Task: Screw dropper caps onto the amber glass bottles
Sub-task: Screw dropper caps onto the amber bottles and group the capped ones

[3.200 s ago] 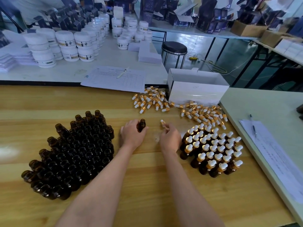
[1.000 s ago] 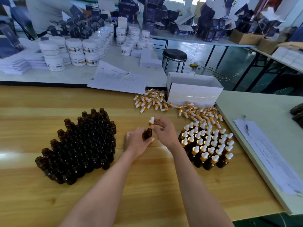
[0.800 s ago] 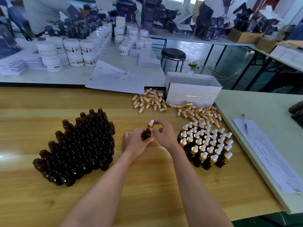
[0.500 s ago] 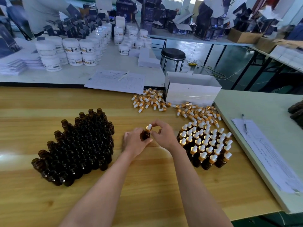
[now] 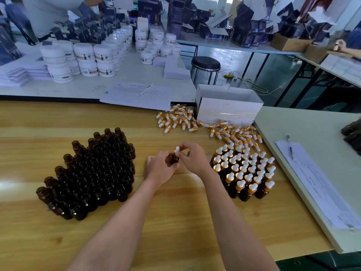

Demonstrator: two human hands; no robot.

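While left hand (image 5: 160, 169) grips amber bottle (image 5: 175, 160), right hand (image 5: 193, 159) fingers (image 5: 187, 146) pinch rounded white, seemingly rubber, cap (image 5: 177, 149)

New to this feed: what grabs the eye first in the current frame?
Dead centre, the left hand holds one amber bottle while the right hand pinches a dropper cap on its neck. A dense block of uncapped bottles stands to the left on the wooden table, a smaller capped batch to the right. Beyond them, loose caps lie scattered beside an open white box.
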